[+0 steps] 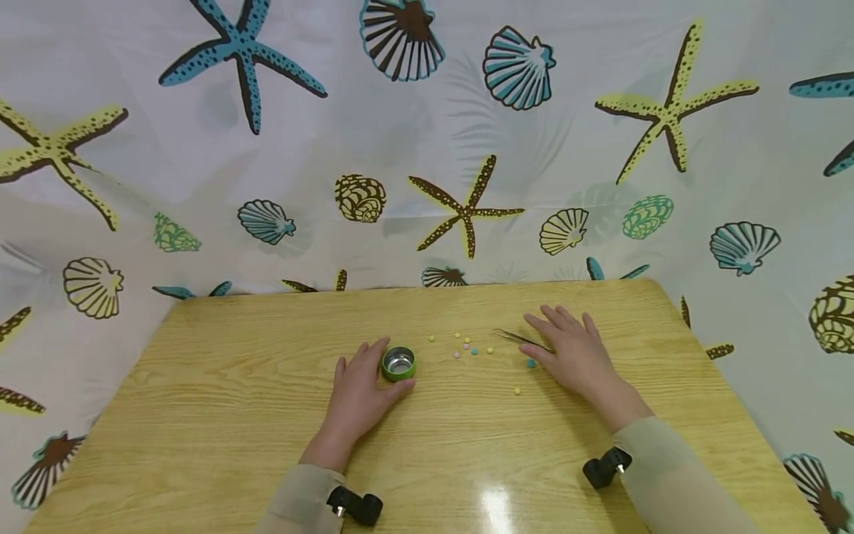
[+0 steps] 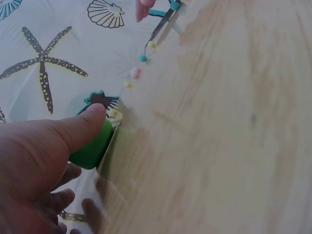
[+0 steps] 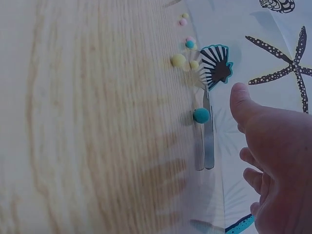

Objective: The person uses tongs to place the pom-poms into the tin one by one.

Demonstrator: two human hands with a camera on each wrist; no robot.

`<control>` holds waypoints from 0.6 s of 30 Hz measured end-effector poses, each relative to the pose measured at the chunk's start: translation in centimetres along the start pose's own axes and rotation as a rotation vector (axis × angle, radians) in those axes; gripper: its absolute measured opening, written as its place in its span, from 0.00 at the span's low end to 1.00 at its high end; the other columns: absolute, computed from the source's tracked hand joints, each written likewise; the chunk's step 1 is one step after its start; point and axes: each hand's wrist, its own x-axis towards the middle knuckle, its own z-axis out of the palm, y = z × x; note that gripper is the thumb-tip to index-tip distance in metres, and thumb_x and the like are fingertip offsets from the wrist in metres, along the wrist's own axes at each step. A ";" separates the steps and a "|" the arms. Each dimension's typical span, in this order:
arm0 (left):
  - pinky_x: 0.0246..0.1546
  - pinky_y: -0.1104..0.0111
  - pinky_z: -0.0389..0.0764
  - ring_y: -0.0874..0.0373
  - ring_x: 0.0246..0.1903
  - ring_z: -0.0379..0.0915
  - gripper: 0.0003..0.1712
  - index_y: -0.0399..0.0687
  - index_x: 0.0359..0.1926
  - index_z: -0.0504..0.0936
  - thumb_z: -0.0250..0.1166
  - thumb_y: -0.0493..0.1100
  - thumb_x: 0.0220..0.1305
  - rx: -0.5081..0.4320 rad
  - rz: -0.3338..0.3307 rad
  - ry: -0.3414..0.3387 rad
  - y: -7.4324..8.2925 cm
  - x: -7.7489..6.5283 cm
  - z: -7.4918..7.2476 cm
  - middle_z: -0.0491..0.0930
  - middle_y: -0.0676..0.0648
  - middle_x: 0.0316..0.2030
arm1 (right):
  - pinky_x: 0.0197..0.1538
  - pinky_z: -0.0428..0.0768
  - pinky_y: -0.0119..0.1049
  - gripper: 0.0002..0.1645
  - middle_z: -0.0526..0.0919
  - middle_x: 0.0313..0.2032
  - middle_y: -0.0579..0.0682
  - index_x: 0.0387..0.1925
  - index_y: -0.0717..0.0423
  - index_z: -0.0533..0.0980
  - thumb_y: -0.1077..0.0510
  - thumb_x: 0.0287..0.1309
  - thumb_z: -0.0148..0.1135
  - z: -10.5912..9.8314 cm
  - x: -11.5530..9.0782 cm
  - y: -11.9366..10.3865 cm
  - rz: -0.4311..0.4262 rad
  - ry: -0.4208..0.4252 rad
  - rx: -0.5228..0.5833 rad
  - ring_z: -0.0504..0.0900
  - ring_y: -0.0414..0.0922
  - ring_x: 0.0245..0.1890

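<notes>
My left hand (image 1: 360, 393) is beside a small round green container (image 1: 399, 375) with a silvery inside. The thumb and fingers spread around its near and left sides. In the left wrist view the thumb crosses in front of the green container (image 2: 90, 151); whether it touches is unclear. My right hand (image 1: 574, 352) hovers above metal tweezers (image 1: 515, 337), fingers extended and partly covering them in the head view. The right wrist view shows the tweezers (image 3: 208, 141) lying on the table, apart from the thumb. A blue ball (image 3: 201, 115) lies beside them.
Several small yellow, pink and blue balls lie scattered between the hands, among them a yellow ball (image 1: 517, 391) near the front. The wooden table (image 1: 220, 386) ends at the back against a white cloth (image 1: 300, 156) printed with starfish and shells.
</notes>
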 end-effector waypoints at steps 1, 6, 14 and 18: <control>0.74 0.38 0.38 0.39 0.74 0.51 0.51 0.45 0.75 0.63 0.74 0.60 0.58 -0.002 0.000 0.002 0.0 0.0 0.0 0.67 0.38 0.71 | 0.74 0.43 0.68 0.40 0.61 0.75 0.57 0.75 0.44 0.66 0.32 0.69 0.54 0.1 0.1 0.0 -0.002 0.004 0.004 0.54 0.58 0.76; 0.74 0.40 0.37 0.40 0.74 0.53 0.47 0.42 0.72 0.67 0.75 0.59 0.59 -0.015 0.000 0.013 -0.2 0.1 0.1 0.70 0.38 0.68 | 0.74 0.44 0.68 0.38 0.65 0.73 0.57 0.73 0.45 0.68 0.33 0.70 0.55 0.4 0.5 0.2 0.001 0.000 0.026 0.56 0.58 0.75; 0.75 0.43 0.37 0.40 0.73 0.54 0.42 0.40 0.68 0.72 0.75 0.55 0.59 -0.050 0.003 0.025 -0.3 0.3 0.4 0.74 0.39 0.64 | 0.75 0.44 0.65 0.37 0.68 0.71 0.57 0.71 0.48 0.71 0.35 0.70 0.56 0.8 1.0 0.3 0.002 -0.010 0.074 0.58 0.58 0.74; 0.76 0.44 0.37 0.40 0.73 0.55 0.41 0.40 0.68 0.73 0.75 0.54 0.59 -0.062 -0.001 0.026 -0.2 0.3 0.5 0.75 0.39 0.64 | 0.75 0.45 0.65 0.35 0.69 0.70 0.58 0.69 0.51 0.73 0.36 0.69 0.58 0.9 1.2 0.3 0.005 -0.011 0.103 0.59 0.59 0.74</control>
